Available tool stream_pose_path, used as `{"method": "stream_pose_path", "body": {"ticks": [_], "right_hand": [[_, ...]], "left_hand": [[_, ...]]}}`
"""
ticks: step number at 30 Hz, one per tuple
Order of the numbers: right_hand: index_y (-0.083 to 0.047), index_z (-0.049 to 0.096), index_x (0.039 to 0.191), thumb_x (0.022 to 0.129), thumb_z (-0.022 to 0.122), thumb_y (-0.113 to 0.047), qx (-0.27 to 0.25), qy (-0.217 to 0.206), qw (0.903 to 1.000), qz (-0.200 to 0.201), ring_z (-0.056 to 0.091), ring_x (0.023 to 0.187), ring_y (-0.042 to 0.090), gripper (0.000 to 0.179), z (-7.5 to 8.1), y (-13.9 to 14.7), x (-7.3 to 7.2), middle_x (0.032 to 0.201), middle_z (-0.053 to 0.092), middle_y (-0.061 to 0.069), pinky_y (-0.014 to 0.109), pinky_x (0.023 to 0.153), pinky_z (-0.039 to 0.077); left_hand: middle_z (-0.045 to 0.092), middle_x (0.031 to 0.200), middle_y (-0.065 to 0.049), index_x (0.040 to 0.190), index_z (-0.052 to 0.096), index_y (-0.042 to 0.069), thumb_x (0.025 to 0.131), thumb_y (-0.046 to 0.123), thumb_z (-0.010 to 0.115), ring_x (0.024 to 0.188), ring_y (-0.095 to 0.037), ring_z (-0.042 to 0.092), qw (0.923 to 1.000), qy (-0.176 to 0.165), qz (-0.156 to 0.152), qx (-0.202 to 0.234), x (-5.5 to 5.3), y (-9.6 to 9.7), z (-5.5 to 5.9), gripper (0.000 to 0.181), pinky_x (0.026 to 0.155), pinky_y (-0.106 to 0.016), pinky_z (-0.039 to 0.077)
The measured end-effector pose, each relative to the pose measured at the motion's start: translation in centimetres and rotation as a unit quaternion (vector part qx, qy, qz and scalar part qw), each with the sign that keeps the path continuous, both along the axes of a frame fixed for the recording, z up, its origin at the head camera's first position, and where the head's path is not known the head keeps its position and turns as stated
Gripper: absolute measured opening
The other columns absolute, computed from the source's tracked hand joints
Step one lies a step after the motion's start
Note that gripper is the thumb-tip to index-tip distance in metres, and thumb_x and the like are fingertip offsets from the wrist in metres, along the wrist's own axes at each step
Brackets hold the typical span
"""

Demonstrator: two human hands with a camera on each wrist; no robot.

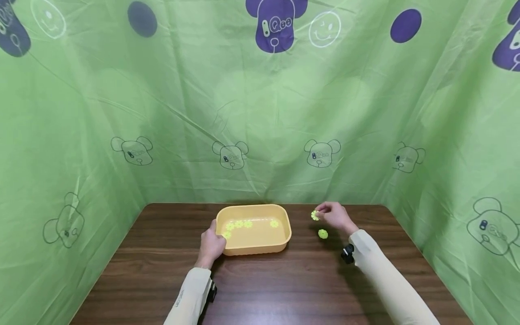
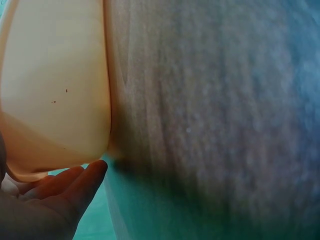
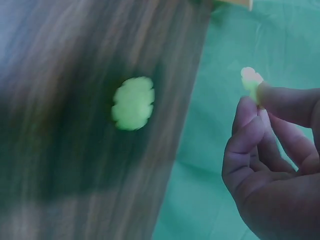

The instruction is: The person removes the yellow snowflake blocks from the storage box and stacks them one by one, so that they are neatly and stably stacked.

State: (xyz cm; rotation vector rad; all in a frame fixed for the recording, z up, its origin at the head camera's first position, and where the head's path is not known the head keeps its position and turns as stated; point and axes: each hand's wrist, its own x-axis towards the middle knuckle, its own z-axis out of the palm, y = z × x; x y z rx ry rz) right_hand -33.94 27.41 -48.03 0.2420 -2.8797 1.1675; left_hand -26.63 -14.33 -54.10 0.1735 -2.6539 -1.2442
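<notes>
A yellow rectangular plastic basin [image 1: 255, 248] stands near the table's far edge, with several yellow-green flower-shaped pieces [image 1: 239, 224] lying on its floor. My left hand [image 1: 212, 246] grips its left end by the rim. In the left wrist view, the fingers [image 2: 75, 192] lie against the outside of the basin's end wall; the thumb is mostly out of frame. To the right of the basin, my right hand [image 1: 334, 216] pinches one flower-shaped piece [image 3: 251, 82] between thumb and fingertips, raised off the table. Another such piece [image 1: 322, 234] lies on the wood just below that hand.
The dark wooden table [image 1: 268, 289] ends at a green printed curtain [image 1: 272, 180], which encloses the back and both sides. Black wrist cameras [image 1: 347, 253] are strapped over the pale sleeves [image 1: 386, 275].
</notes>
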Motion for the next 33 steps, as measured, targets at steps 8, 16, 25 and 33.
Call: {"method": "stream_pose_path", "body": {"ticks": [8,16,25,33], "right_hand": [[-0.004,0.077,0.102,0.092,0.071,-0.014,-0.025,-0.057,0.9980,-0.009,0.066,0.080,0.027,0.015,-2.1,1.7,0.7,0.088,0.072,0.008,0.028,0.064,0.051],[0.000,0.077,0.101,0.092,0.072,-0.010,-0.021,-0.069,0.9974,-0.003,0.066,0.073,0.020,0.015,-3.8,2.3,1.2,0.086,0.074,0.013,0.033,0.063,0.055],[-0.001,0.077,0.095,0.090,0.073,-0.013,0.010,-0.052,0.9983,-0.023,0.063,0.071,0.015,0.013,-4.6,2.8,1.0,0.081,0.073,0.007,0.028,0.062,0.051],[-0.004,0.078,0.092,0.090,0.074,-0.016,0.064,-0.024,0.9974,-0.024,0.060,0.077,0.014,0.013,-5.1,2.8,1.3,0.084,0.075,0.006,0.031,0.072,0.046]], "left_hand": [[0.060,0.132,-0.035,0.152,0.038,-0.002,0.081,-0.001,0.047,0.119,-0.042,0.061,1.0000,0.000,0.003,0.000,0.0,0.0,-0.1,0.072,0.095,-0.053,0.052],[0.058,0.134,-0.035,0.153,0.037,-0.003,0.081,-0.002,0.047,0.120,-0.042,0.061,1.0000,-0.001,0.000,-0.001,0.0,-0.1,-0.1,0.073,0.095,-0.053,0.052],[0.058,0.134,-0.036,0.154,0.036,-0.003,0.082,-0.001,0.047,0.121,-0.043,0.060,1.0000,-0.001,-0.001,0.001,-0.2,-0.1,0.3,0.073,0.096,-0.053,0.051],[0.057,0.135,-0.036,0.154,0.035,-0.003,0.082,-0.001,0.046,0.122,-0.043,0.060,1.0000,-0.008,-0.001,0.003,-0.1,0.0,0.2,0.073,0.096,-0.053,0.052]]}}
